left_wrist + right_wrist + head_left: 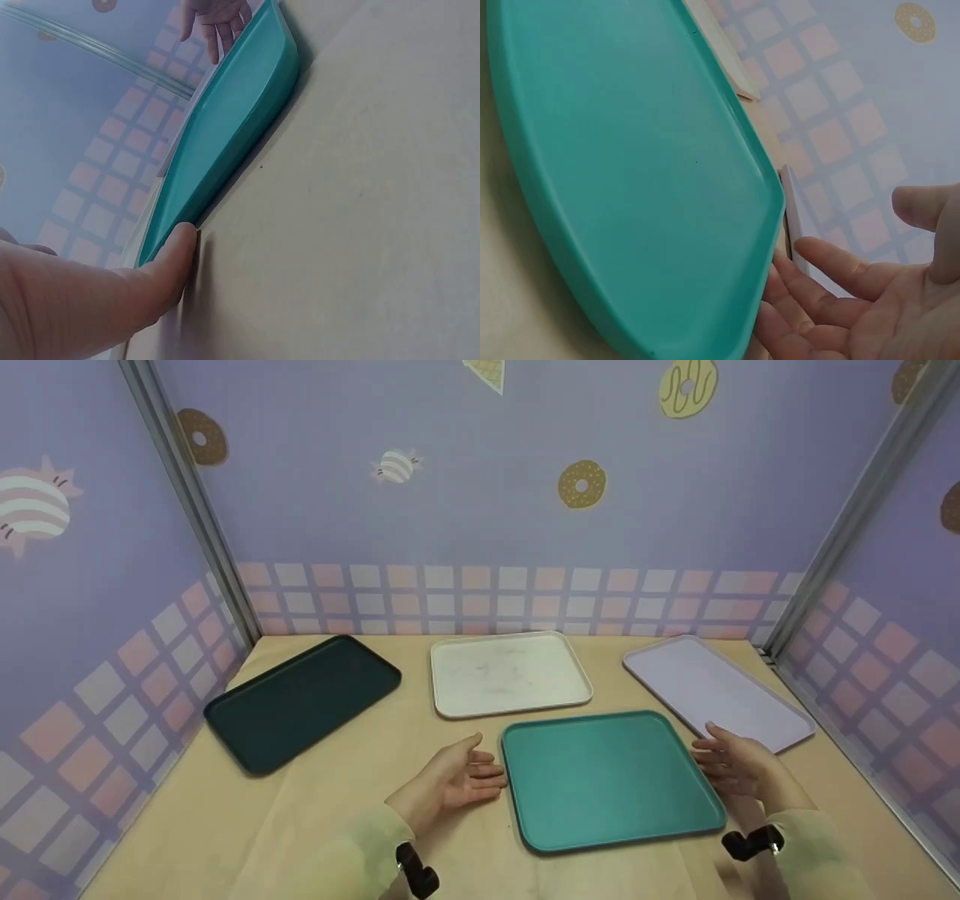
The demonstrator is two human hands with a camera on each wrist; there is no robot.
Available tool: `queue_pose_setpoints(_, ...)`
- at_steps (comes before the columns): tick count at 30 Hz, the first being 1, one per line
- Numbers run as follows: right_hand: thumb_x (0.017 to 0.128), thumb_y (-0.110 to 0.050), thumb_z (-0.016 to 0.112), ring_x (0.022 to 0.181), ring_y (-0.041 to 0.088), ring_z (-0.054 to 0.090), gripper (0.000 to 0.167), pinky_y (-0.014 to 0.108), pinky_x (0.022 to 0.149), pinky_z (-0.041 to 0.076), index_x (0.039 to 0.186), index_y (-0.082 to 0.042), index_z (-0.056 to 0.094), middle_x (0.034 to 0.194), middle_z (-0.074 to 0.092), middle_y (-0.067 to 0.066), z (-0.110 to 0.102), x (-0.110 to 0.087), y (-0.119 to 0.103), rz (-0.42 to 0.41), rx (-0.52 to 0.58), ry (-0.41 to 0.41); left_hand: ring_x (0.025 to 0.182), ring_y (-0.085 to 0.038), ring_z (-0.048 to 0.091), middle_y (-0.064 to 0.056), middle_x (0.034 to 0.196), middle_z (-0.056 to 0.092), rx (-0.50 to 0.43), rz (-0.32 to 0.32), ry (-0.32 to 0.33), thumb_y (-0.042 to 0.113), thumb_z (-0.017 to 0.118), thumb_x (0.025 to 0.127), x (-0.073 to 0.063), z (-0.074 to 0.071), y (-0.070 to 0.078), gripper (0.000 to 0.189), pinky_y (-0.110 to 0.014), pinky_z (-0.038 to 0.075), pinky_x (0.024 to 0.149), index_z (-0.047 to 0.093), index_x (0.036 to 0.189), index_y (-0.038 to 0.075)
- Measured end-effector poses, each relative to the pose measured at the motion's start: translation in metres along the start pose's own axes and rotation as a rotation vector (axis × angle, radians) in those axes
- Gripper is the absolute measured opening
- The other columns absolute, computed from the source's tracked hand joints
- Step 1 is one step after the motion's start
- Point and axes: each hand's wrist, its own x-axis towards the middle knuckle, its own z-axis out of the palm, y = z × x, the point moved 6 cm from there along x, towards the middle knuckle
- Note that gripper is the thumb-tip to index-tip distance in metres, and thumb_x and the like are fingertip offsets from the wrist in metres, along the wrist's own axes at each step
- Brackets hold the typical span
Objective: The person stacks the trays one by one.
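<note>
A teal tray [611, 780] lies flat on the table between my two hands. My left hand [457, 780] is beside its left edge, palm turned inward and fingers loosely extended, the fingertips at the rim. On the opposite side, my right hand [739, 765] has its fingers at the tray's right edge, thumb raised. In the right wrist view the fingers [795, 300] of that hand meet the rim without curling over it. The left wrist view shows one left finger [176, 247] against the tray's side [240, 142]. Whether either hand bears any weight is not visible.
A dark green tray [300, 705] lies at the left, a white tray [510, 675] at the back middle, and a pale lilac tray [720, 682] at the right, partly behind my right hand. Patterned walls [487, 510] enclose the cloth-covered table [360, 757] at the back and sides.
</note>
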Motion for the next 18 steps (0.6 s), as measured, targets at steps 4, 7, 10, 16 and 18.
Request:
queue_pose_setpoints(4,0.109,-0.054,0.035,0.137,0.039,0.054,0.077,0.054,0.115,0.045,0.154,0.009,0.037,0.157,0.045,0.026,0.0020,0.0005,0.0007,0.008,-0.003,0.032,0.144,-0.048,0.044,-0.038,0.155,0.038,0.007,-0.001,-0.017,0.037,0.032,0.112,0.0020,0.0019,-0.0027,0.066,-0.055,0.040,0.120,0.031,0.151,-0.017)
queue_pose_setpoints(7,0.111,-0.041,0.036,0.125,0.024,0.063,0.064,0.048,0.110,0.050,0.151,0.009,0.043,0.151,0.055,0.022,0.0018,0.0005,0.0002,0.005,-0.010,0.037,0.146,-0.048,0.041,-0.037,0.156,0.037,0.010,-0.002,-0.024,0.034,0.031,0.113,0.0034,0.0035,-0.0039,0.064,-0.055,0.038,0.121,0.033,0.150,-0.017)
queue_pose_setpoints(10,0.111,-0.034,0.039,0.115,0.014,0.066,0.057,0.039,0.102,0.055,0.149,0.009,0.046,0.145,0.062,0.018,0.0026,0.0003,-0.0002,0.001,-0.019,0.034,0.147,-0.048,0.040,-0.036,0.158,0.036,0.008,-0.014,-0.025,0.031,0.030,0.113,0.0048,0.0044,-0.0052,0.061,-0.055,0.037,0.122,0.034,0.150,-0.017)
queue_pose_setpoints(16,0.108,-0.026,0.050,0.105,0.009,0.068,0.049,0.029,0.089,0.058,0.144,0.007,0.054,0.128,0.072,0.008,0.0032,-0.0001,-0.0002,-0.008,0.010,0.051,0.146,-0.047,0.042,-0.033,0.156,0.041,0.008,-0.014,0.004,0.022,0.033,0.112,0.0067,0.0031,-0.0067,0.052,-0.054,0.040,0.120,0.039,0.150,-0.014)
queue_pose_setpoints(18,0.107,-0.024,0.051,0.104,0.008,0.069,0.048,0.029,0.088,0.059,0.143,0.008,0.054,0.124,0.073,0.004,0.0043,-0.0001,0.0001,-0.013,0.021,0.049,0.141,-0.045,0.049,-0.032,0.150,0.047,0.024,-0.001,0.026,0.017,0.037,0.111,0.0068,0.0014,-0.0067,0.047,-0.055,0.044,0.116,0.043,0.147,-0.013)
